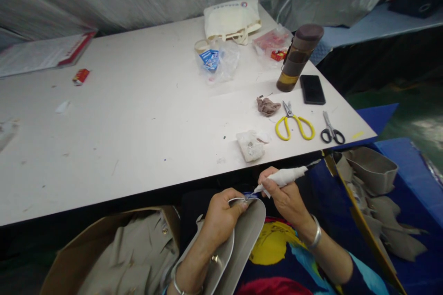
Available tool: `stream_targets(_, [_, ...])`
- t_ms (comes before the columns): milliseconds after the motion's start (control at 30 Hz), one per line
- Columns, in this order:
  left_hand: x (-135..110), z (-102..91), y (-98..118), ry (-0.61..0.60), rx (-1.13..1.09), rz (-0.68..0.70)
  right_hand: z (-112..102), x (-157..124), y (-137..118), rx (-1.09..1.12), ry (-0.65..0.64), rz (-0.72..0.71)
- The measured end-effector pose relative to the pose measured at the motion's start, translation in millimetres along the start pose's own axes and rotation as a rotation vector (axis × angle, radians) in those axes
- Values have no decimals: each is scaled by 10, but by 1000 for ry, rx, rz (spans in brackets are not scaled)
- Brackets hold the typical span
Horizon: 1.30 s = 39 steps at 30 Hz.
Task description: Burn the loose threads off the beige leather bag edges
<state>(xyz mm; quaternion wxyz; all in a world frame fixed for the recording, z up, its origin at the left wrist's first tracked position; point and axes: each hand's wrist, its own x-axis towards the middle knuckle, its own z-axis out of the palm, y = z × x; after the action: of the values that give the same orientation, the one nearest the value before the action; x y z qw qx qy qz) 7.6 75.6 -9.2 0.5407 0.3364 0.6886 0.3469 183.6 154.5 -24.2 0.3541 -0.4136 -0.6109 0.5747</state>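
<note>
Below the table's front edge, my left hand (221,216) pinches the upper rim of a grey-beige leather-like piece (247,239), which looks like part of a bag. A gold-coloured metal fitting (215,259) sits on its side. My right hand (285,198) is closed around a slim pointed tool with a white-wrapped handle (285,177). Its thin tip reaches the piece's rim beside my left fingertips, and a thin metal end sticks out at the other side. Whether the tip enters the material is too small to tell.
Similar grey-beige pieces fill a cardboard box (65,258) at left and a blue bin (415,184) at right. On the white table (138,138) lie yellow-handled scissors (294,122), black-handled scissors (332,131), a phone (312,89), a bottle (299,57), a white packet (249,146) and a cloth bag (231,20).
</note>
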Motion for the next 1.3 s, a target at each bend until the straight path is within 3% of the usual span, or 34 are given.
stream_targets(267, [-15, 67, -2, -19, 58, 19, 5, -49, 78, 27, -35, 45])
stream_targets(867, [1, 75, -52, -64, 85, 25, 4, -26, 57, -99, -160, -15])
stream_targets(1133, [27, 46, -53, -34, 87, 41, 82, -120, 215, 39, -112, 93])
stream_targets(1300, [62, -15, -124, 22, 52, 25, 60, -90, 244, 101, 76, 48])
